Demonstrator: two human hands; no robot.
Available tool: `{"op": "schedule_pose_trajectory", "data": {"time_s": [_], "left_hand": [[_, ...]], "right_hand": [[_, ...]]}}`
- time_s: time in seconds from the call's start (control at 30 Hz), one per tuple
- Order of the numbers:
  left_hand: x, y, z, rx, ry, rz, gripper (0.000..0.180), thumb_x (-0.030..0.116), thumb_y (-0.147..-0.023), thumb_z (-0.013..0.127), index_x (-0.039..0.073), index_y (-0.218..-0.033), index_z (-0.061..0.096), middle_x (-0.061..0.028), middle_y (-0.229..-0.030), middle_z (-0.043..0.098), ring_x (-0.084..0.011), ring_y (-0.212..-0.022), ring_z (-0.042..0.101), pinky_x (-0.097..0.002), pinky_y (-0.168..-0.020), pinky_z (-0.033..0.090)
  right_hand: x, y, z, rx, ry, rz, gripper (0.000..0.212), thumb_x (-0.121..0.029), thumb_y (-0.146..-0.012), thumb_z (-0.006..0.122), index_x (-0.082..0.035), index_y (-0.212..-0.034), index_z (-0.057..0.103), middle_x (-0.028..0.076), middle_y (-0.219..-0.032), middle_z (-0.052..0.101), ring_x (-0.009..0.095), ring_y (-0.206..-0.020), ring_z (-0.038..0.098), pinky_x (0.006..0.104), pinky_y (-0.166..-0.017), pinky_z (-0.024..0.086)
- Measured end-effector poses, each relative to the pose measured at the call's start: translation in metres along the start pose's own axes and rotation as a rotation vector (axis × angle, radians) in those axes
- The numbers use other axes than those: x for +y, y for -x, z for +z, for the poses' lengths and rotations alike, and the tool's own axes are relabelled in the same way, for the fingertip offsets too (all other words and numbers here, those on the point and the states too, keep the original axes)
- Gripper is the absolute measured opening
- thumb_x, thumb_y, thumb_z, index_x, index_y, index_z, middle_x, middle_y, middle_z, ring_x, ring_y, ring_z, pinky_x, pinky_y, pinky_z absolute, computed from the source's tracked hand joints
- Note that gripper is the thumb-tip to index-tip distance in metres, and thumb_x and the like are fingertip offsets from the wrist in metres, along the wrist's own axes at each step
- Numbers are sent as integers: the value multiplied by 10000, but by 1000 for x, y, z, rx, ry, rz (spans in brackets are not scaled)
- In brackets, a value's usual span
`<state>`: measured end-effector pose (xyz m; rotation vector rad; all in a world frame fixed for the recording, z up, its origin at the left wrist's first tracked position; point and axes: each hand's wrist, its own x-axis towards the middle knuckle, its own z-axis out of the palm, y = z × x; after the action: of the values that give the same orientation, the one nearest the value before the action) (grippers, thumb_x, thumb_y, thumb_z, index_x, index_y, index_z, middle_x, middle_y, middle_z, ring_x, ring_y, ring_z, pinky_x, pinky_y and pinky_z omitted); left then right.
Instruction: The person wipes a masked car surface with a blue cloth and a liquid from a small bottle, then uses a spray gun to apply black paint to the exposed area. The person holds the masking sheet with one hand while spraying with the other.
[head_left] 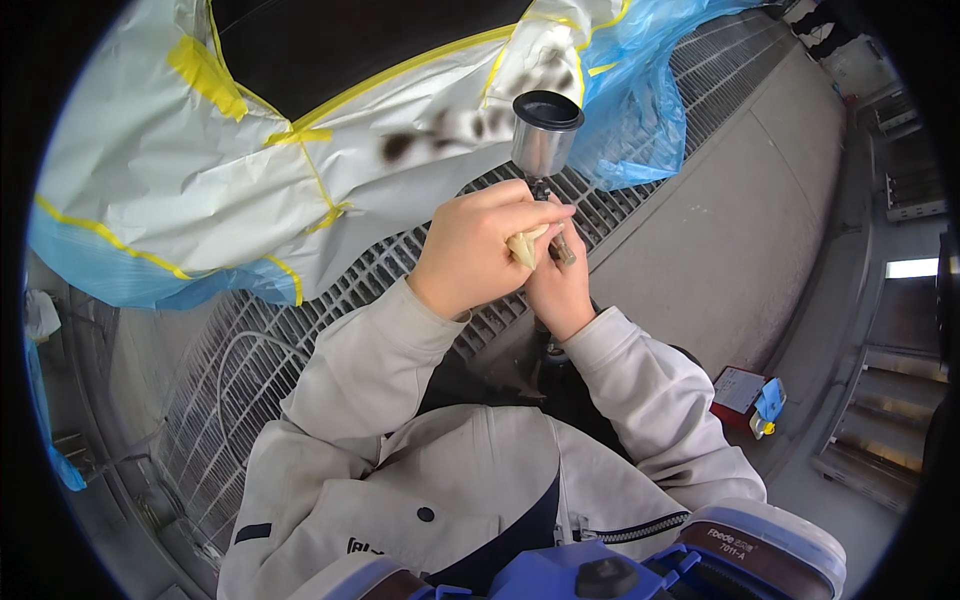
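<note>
My right hand (pixel 562 285) is wrapped round a spray gun (pixel 546 150). Its metal cup with a black lid stands roughly upright above my hands. A crumpled cream cloth (pixel 524 247) sticks out of my left hand (pixel 475 240), whose fingers are closed on it. That hand is pressed up against the gun just below the cup, next to my right hand. Much of the gun's body and trigger is hidden behind the fingers.
Ahead stands a dark panel (pixel 340 45) framed by yellow tape and white masking sheet (pixel 400 115) with black spray marks. Blue film (pixel 635 130) hangs beside it. A floor grating (pixel 240 390) carries a thin hose (pixel 222 375). A red box (pixel 738 395) sits at the right.
</note>
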<state>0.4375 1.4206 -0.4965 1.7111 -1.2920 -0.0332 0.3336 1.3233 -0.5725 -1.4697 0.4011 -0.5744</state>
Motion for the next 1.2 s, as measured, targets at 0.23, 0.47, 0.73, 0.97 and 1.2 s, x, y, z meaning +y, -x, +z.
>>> {"op": "schedule_pose_trajectory", "data": {"time_s": [0.23, 0.47, 0.73, 0.97, 1.2], "left_hand": [[-7, 14, -1, -43, -121, 80, 318, 36, -868, 779, 131, -1171, 808, -60, -823, 634, -261, -673, 637, -350, -599, 510], [-7, 43, 7, 45, -72, 341, 270, 90, -717, 802, 72, -982, 759, -68, -820, 651, -268, -638, 635, -400, -556, 499], [26, 87, 9, -120, -3, 462, 458, 157, -728, 747, 128, -1183, 792, 35, -771, 573, -160, -669, 612, -327, -586, 471], [31, 92, -28, 57, -49, 395, 524, 130, -657, 773, 97, -1179, 813, 33, -729, 509, -136, -596, 521, -305, -500, 387], [44, 98, -36, -16, -108, 476, 500, 122, -692, 771, 82, -1190, 809, 36, -718, 504, -133, -603, 515, -298, -505, 369]], "right_hand": [[6, 1, 3, -77, 75, -17, 543, -231, -1103, 635, 52, -1523, 440, 115, -1278, 694, 160, -1209, 640, 316, -1028, 528], [28, -5, 23, 0, -406, 380, 606, -354, -1098, 653, 39, -1536, 503, -12, -837, 637, 64, -752, 563, 253, -671, 483], [18, -3, 43, -184, -182, 337, 442, -463, -1130, 521, -69, -1319, 590, 17, -760, 602, 48, -523, 417, 227, -455, 305], [-28, 1, 69, -248, -228, 272, 397, -464, -1137, 490, -87, -1151, 613, 7, -747, 590, 46, -510, 406, 227, -448, 289], [-45, -10, 91, -259, -245, 201, 391, -468, -1135, 505, -96, -1099, 619, -13, -709, 527, 43, -495, 371, 225, -444, 271]]}}
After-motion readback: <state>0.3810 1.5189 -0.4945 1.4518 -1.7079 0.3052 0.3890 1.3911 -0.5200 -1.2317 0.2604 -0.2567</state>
